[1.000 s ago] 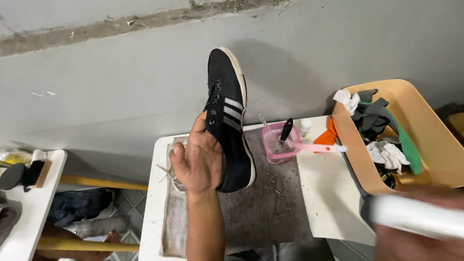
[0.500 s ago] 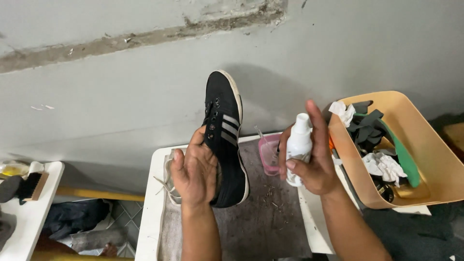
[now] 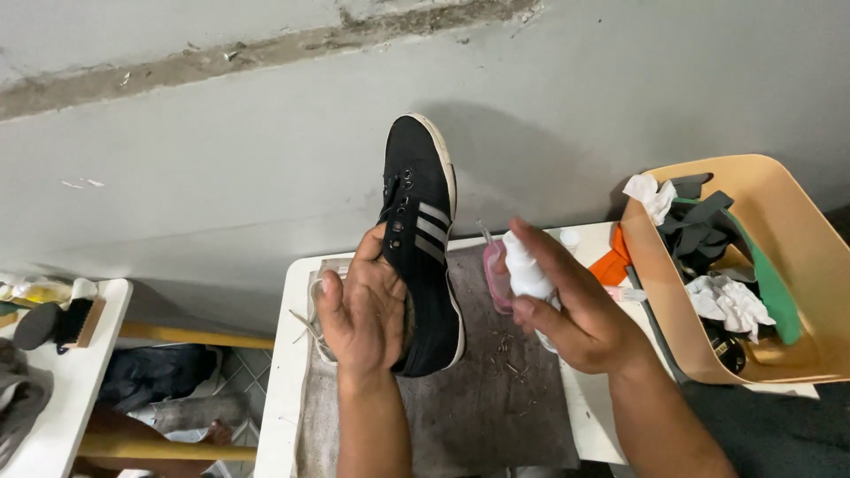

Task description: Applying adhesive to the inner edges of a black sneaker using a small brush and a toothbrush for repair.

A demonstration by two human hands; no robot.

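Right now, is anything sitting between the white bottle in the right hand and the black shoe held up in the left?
Nothing visible does. The right hand holds the white bottle just right of the black shoe, which the left hand holds up. The pink container lies lower, behind the bottle, not in the gap.

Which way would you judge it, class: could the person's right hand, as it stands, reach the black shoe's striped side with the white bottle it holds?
Probably yes. The right hand holds the white bottle just beside the black shoe, which the left hand props up, and nothing shows in the gap between them.
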